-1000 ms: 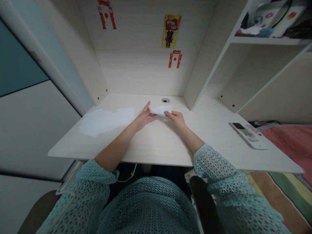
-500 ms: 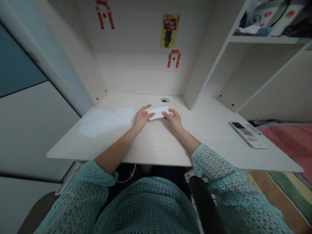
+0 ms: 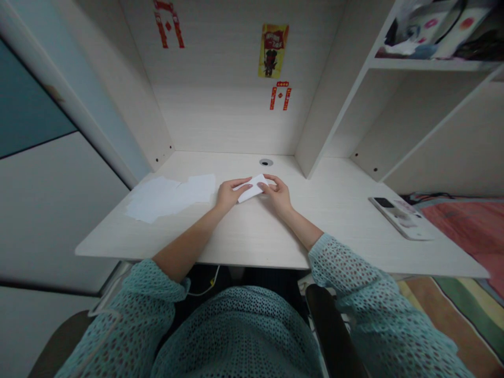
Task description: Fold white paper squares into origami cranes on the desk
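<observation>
A small folded white paper (image 3: 252,187) lies tilted on the pale wooden desk (image 3: 260,236), near the back middle. My left hand (image 3: 227,193) pinches its left end, fingers curled over the paper. My right hand (image 3: 277,193) grips the right end, fingers bent on the upper edge. Both hands rest on the desk, close together, with the paper between them.
Several loose white sheets (image 3: 169,195) lie to the left of my hands. A phone on a flat white case (image 3: 401,216) sits at the right. A cable hole (image 3: 266,162) is behind the paper. Shelf partitions (image 3: 331,100) rise at the right; a chair arm (image 3: 334,336) is below.
The paper has come down from a lifted hold and turned to a slant. Both hands have closed in on it, with my left fingers now curled over its end.
</observation>
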A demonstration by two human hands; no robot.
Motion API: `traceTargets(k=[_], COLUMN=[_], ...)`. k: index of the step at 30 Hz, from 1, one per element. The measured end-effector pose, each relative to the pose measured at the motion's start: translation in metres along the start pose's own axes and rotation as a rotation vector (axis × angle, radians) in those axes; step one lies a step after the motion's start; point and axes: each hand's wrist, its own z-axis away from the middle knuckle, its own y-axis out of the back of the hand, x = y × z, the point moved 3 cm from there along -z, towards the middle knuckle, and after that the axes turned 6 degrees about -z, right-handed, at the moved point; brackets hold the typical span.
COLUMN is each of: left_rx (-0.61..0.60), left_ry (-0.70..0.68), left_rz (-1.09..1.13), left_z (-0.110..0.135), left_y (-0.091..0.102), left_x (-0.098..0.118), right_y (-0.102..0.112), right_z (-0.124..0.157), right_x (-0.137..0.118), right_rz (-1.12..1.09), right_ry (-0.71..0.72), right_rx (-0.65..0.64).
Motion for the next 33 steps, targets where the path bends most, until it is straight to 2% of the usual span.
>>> traceTargets(k=[5, 12, 17, 26, 29, 33], left_rx=[0.009, -0.03, -0.041, 0.015, 0.052, 0.102], left_ry=[-0.018, -0.023, -0.082, 0.01, 0.035, 0.001], left_rz=[-0.04, 0.019, 0.018, 0.036, 0.098, 0.182], left_z=[0.0, 0.0, -0.003, -0.005, -0.006, -0.005], left_y=[0.001, -0.002, -0.002, -0.003, -0.005, -0.007], left_x=[-0.003, -0.003, -0.006, -0.008, -0.01, -0.012], right_y=[0.001, 0.001, 0.0, -0.004, -0.009, -0.021], right_z=[-0.001, -0.001, 0.001, 0.005, 0.008, 0.013], right_x=[0.004, 0.002, -0.001, -0.008, -0.009, -0.001], right_rz=[-0.013, -0.061, -0.063, 0.002, -0.036, -0.079], right_ry=[0.038, 0.061, 0.085, 0.125, 0.051, -0.14], right_rx=[0.074, 0.145, 0.173, 0.187, 0.155, 0.048])
